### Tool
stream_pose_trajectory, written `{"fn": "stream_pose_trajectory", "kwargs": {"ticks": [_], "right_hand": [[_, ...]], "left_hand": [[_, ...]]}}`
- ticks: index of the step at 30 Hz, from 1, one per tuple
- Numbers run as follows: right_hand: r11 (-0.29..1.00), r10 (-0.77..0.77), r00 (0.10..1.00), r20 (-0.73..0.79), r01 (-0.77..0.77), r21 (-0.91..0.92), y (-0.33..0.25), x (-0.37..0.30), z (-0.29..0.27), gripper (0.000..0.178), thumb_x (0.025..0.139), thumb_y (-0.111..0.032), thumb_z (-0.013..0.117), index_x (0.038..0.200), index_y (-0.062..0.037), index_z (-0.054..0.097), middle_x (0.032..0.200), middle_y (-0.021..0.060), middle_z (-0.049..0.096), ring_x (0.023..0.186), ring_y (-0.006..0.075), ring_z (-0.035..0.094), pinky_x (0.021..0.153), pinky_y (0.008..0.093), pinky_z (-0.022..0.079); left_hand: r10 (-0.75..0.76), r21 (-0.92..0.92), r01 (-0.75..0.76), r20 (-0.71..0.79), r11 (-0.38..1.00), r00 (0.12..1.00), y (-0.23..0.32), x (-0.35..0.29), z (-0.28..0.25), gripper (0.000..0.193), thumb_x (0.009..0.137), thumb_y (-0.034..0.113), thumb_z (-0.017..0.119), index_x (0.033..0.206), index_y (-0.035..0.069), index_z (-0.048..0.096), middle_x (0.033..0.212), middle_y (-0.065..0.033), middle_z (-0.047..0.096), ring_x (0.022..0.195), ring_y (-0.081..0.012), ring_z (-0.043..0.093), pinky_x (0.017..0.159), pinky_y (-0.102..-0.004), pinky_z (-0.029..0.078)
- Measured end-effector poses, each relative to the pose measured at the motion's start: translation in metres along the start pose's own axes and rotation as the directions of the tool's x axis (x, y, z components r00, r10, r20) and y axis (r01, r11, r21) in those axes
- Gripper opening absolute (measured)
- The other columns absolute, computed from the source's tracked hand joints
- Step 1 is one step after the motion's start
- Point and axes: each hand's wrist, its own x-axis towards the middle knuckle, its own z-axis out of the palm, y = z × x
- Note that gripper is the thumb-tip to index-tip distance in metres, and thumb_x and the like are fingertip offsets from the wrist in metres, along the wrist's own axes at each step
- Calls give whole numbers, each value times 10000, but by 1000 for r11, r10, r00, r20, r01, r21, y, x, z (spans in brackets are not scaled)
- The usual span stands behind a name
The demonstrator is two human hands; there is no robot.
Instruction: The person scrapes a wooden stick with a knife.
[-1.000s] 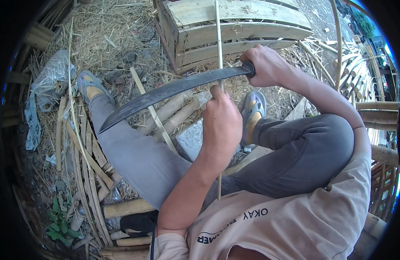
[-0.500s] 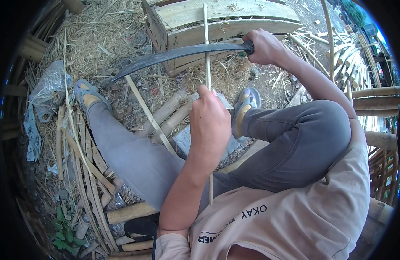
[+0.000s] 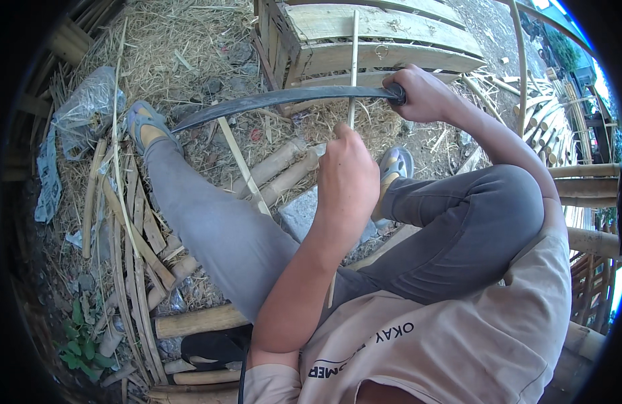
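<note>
My left hand point(image 3: 349, 178) is closed around a long, thin pale bamboo strip point(image 3: 355, 50), which runs from the wooden crate down toward my shirt. The lower end of the strip pokes out below my forearm. In my right hand point(image 3: 424, 94) is the dark handle of a long curved blade, a machete point(image 3: 277, 99). It lies nearly level across the strip, a little beyond my left fist, with its tip out to the left near my left foot. The blade appears to touch the strip where they cross.
A slatted wooden crate point(image 3: 385, 57) stands at the far side. Beneath my hands are a grey stone block point(image 3: 299, 212) and bamboo poles point(image 3: 284, 180). Split bamboo point(image 3: 132, 229) and a clear plastic bag point(image 3: 89, 118) lie left. Bamboo poles point(image 3: 553, 124) are piled at far right.
The machete has come closer to my left fist along the strip. My whole view has shifted slightly, so the scene sits farther right. Both hands keep their grips.
</note>
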Motion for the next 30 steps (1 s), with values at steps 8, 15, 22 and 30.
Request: {"fn": "stream_pose_trajectory", "kwargs": {"ticks": [8,15,22,30], "right_hand": [[996,35,999,-33,-38,-75,-16,6,0,174,615,-79,674,764,9,694,710,233,664,733,421,672,685,476,551],[995,28,991,-129,-40,-96,-4,16,10,180,593,-101,683,742,-1,695,677,224,654,695,422,666,662,480,551],[995,42,983,-181,-58,-82,9,14,11,179,612,-98,662,760,-2,693,671,221,654,688,405,672,675,483,551],[948,309,931,-197,-318,-17,74,-4,19,210,670,-56,587,811,28,718,688,241,669,613,394,661,677,468,556]], "left_hand": [[-6,39,5,8,999,1000,2,1,7,247,947,68,583,1048,-144,505,850,-325,667,853,-460,698,745,-503,580],[-7,-44,6,-37,999,999,1,4,9,232,1004,83,458,995,-129,551,796,-347,641,827,-507,660,713,-545,519],[22,-12,-23,-86,1000,996,0,3,9,239,1011,96,452,973,-118,552,783,-338,641,805,-504,661,700,-549,510],[37,-20,-38,-83,999,996,4,-3,3,226,1008,90,460,953,-112,546,770,-328,641,781,-497,662,696,-550,513]]}}
